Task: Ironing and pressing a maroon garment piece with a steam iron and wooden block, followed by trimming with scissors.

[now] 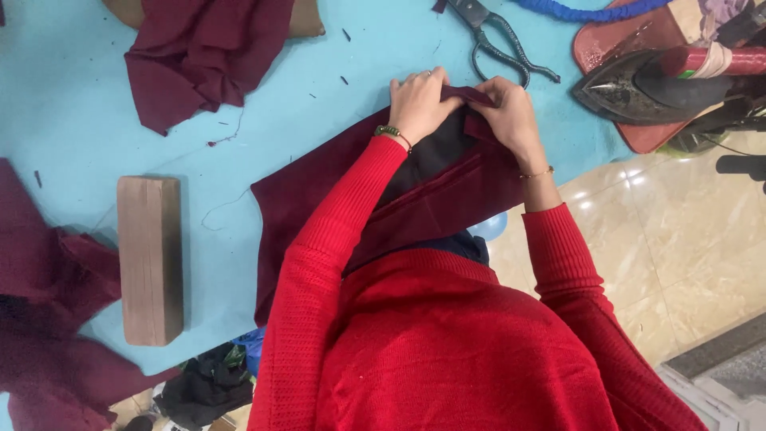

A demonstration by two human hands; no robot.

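Note:
A dark maroon garment piece [447,199] with a black lining [427,156] lies on the light blue table [72,104] in front of me. My left hand [419,104] and my right hand [511,116] both pinch and fold its far edge, fingers closed on the cloth. The two hands sit close together, almost touching. I wear a red knit sweater, a beaded bracelet on the left wrist and a thin bangle on the right.
Black scissors [499,44] lie just beyond my hands. A dark iron [638,84] rests on a red pad at right. A wooden block [150,259] lies at left. More maroon cloth sits at top left [203,56] and at the left edge [48,319]. Tiled floor shows right.

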